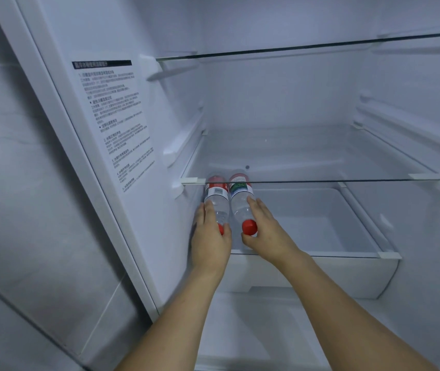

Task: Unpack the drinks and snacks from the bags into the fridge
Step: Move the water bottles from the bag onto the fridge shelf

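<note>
Two clear water bottles with red caps and red labels lie side by side on the lowest glass shelf [347,254] of the open fridge, at its left end, caps pointing toward me. My left hand [211,236] holds the left bottle [217,199] near its cap, against the fridge's left wall. My right hand [264,231] grips the right bottle [240,202], fingers along its side and thumb under the red cap [249,227]. The bottles' far ends show through the glass shelf above.
A middle glass shelf [320,180] hangs just over the bottles; an upper glass shelf [307,48] sits higher. A white crisper drawer [334,274] lies under the lowest shelf. A printed label [114,121] covers the left inner wall. Grey tiled wall stands at the left.
</note>
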`<move>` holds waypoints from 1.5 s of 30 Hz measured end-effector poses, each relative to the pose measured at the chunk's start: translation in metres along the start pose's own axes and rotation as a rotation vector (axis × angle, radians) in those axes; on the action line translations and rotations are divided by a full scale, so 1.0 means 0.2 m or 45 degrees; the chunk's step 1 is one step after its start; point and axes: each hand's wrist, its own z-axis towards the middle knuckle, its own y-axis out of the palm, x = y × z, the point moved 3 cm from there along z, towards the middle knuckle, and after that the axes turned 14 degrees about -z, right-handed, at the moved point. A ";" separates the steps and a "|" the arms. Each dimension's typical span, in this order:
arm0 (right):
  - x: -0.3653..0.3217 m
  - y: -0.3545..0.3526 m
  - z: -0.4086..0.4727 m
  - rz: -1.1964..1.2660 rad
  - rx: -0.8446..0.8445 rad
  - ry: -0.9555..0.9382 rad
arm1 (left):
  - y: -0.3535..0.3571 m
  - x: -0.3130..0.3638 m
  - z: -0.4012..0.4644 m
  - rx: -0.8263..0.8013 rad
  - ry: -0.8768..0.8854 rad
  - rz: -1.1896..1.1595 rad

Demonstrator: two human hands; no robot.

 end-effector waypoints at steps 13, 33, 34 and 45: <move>0.05 0.01 0.14 0.029 -0.031 -0.025 | 0.04 0.00 0.13 -0.055 -0.036 0.112; 0.09 -0.01 0.20 0.500 0.005 -0.039 | 0.09 -0.04 0.21 0.013 -0.039 0.000; 0.09 0.00 0.20 0.497 0.005 -0.039 | 0.09 -0.04 0.21 0.013 -0.040 0.004; 0.08 0.00 0.20 0.451 0.022 -0.060 | 0.08 -0.02 0.21 0.015 -0.058 0.039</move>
